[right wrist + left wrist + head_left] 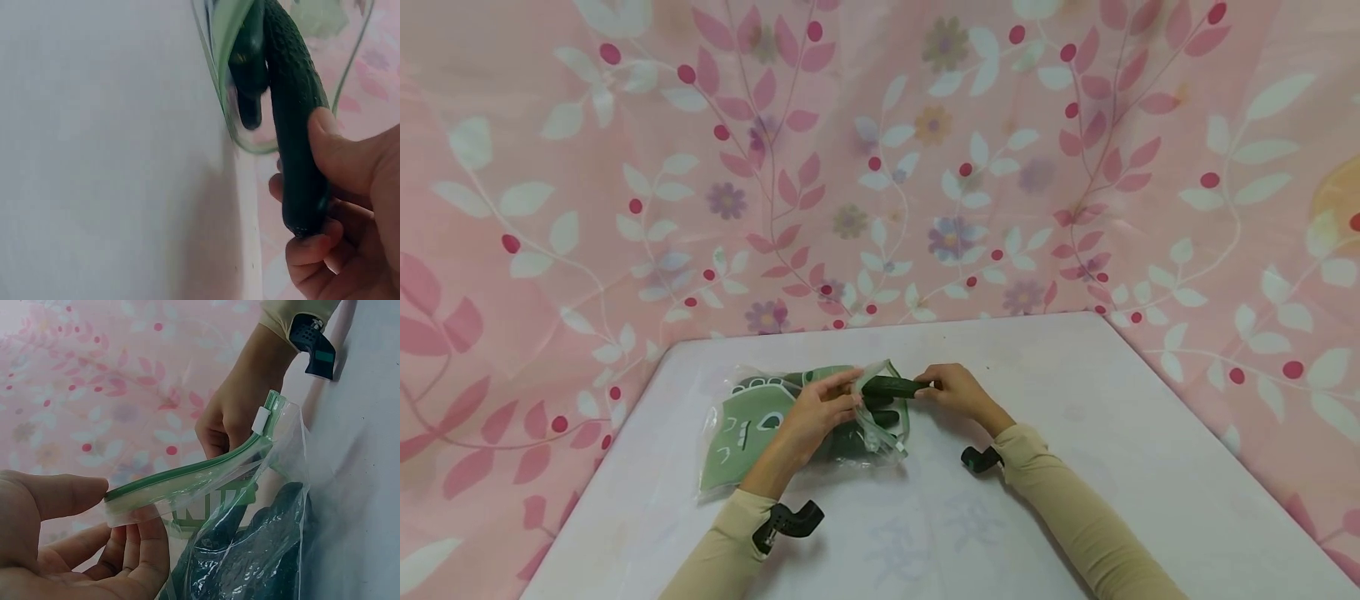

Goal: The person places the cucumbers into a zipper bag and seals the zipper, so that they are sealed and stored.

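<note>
A clear zip bag with a green cartoon print (748,429) lies on the table, its mouth toward the right. My left hand (817,414) pinches the green zip edge (181,475) of the mouth between thumb and fingers. A white slider (260,420) sits near one end of that edge. In my right hand (957,390) is a dark green cucumber (300,137), gripped near its outer end; its other end is inside the bag mouth. More cucumbers (249,69) show within the bag, behind the clear plastic in the left wrist view.
The white-covered table (1037,358) extends around the bag on every side. A pink floral cloth (880,167) hangs behind the table's far edge. Each wrist carries a black camera mount, the left one (790,521) and the right one (980,459).
</note>
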`<state>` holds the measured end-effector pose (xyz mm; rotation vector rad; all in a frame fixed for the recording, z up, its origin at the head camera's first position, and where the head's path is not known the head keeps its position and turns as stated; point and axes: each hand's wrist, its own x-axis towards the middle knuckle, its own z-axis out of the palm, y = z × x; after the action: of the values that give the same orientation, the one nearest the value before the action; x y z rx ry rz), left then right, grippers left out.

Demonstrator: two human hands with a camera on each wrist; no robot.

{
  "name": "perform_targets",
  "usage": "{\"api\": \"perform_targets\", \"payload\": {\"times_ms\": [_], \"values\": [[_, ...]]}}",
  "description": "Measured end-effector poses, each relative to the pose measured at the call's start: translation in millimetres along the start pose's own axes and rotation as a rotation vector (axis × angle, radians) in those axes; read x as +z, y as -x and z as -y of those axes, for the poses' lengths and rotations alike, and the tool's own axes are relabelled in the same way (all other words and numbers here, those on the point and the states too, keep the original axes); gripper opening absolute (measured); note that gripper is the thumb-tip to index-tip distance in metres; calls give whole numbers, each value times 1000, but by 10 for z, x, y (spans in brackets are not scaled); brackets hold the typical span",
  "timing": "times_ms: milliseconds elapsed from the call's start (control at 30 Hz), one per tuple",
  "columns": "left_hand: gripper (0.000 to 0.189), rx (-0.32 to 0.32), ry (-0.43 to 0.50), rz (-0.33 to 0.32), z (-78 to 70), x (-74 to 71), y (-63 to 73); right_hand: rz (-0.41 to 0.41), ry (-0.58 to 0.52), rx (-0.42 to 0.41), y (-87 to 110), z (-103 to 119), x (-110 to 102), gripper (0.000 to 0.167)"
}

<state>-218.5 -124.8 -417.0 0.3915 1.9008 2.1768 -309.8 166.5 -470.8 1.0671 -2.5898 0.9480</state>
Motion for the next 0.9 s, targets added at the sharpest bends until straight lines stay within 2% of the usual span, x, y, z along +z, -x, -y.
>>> {"api": "perform_targets", "payload": {"times_ms": [500, 733, 900], "values": [[49, 8, -7, -21, -11, 5, -8, -82, 25, -2, -159, 210, 175, 20], [50, 11, -20, -1, 4, 3, -10, -101, 74, -4, -213, 306, 261, 25], [51, 10, -28, -3, 4, 4, 0, -137, 66, -11, -271, 397, 314, 28]]}}
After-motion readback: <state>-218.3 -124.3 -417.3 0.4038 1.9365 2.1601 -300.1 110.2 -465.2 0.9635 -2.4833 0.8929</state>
